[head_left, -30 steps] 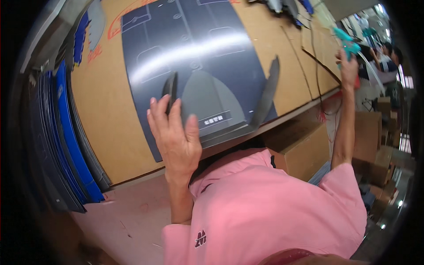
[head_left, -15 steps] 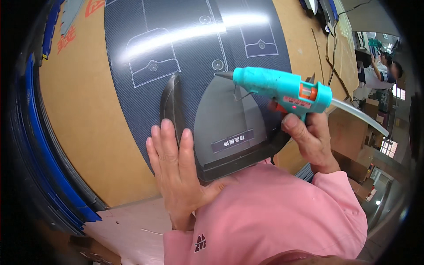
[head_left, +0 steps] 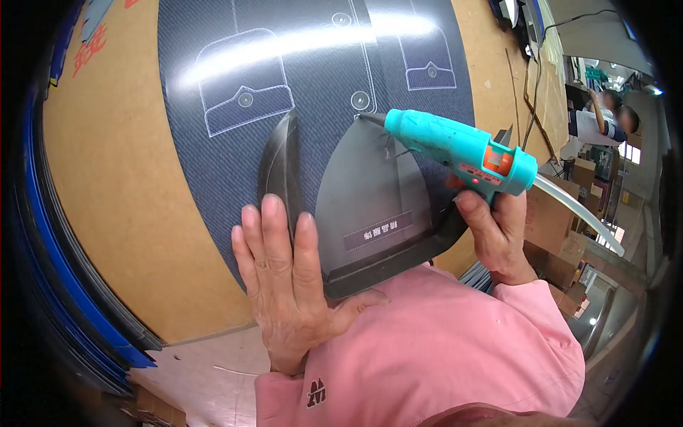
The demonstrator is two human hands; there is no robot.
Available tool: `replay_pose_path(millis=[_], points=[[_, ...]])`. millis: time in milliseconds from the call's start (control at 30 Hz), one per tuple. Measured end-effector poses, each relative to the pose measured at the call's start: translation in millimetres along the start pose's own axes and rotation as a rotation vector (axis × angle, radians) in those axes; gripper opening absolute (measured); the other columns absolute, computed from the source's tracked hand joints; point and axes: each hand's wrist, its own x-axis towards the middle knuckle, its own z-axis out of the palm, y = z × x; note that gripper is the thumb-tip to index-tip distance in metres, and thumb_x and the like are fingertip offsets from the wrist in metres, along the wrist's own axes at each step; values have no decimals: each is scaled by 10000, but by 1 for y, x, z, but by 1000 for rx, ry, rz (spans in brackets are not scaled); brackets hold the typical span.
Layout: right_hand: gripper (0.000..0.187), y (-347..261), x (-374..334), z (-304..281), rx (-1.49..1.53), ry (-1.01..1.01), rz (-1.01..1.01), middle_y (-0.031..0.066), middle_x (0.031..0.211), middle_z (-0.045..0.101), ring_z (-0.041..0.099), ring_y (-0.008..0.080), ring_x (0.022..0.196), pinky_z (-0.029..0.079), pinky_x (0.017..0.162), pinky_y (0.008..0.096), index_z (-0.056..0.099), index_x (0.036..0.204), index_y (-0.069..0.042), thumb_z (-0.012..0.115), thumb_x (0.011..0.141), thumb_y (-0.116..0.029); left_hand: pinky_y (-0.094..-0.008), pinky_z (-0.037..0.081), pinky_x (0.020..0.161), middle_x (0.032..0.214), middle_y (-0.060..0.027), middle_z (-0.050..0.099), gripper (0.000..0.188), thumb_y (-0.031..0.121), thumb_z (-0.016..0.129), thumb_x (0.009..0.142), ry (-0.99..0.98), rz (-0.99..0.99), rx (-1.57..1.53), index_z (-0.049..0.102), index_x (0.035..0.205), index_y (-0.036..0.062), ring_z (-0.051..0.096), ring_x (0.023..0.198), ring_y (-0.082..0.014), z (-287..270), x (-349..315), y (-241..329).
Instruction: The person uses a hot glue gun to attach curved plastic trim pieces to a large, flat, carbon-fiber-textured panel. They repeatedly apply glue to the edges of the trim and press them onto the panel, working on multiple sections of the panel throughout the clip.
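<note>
**Glue gun poised, no bead visible yet**

Left hand (head_left: 288, 285) pressed flat, fingers spread, on the grey folded card piece (head_left: 370, 213) over the printed dark sheet (head_left: 313, 92). Right hand (head_left: 494, 231) clenched round the turquoise glue gun (head_left: 462, 151), nozzle touching the fold's far tip (bead too small to tell). Judged just starting; seams unglued.

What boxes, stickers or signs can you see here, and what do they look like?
Small label: grey strip with white marks, on the dark folded card by the left hand.
Cardboard boxes: brown, stacked at right, behind the right hand.
Red scribble: upper left, on the brown board.
</note>
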Motion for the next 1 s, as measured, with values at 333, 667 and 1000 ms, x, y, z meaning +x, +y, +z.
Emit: replay_pose_path(millis=[333,667,1000], points=[[368,-2,-10,6,21,-19,49,169,1125,559,582,274,965,454,833,347,546,1173,27,665,860,-125,-597,232,1068,1440,-267,323,1041,753,553,692,35,-8,-39,344,1400,19,300,1337,-458,-2,2,2],[356,0,-3,7,62,58,-9,106,999,631,596,202,871,458,787,306,550,1181,21,621,909,-197,-590,219,1073,1439,-281,324,1097,794,539,663,31,-1,-15,380,1364,-35,303,1334,-462,-3,3,3],[337,5,-1,12,-108,26,-76,110,909,604,573,244,800,450,721,332,550,1163,-6,633,891,-186,-580,219,1079,1448,-271,318,1131,791,570,626,96,34,-39,372,1377,-31,290,1347,-449,1,1,-2]])
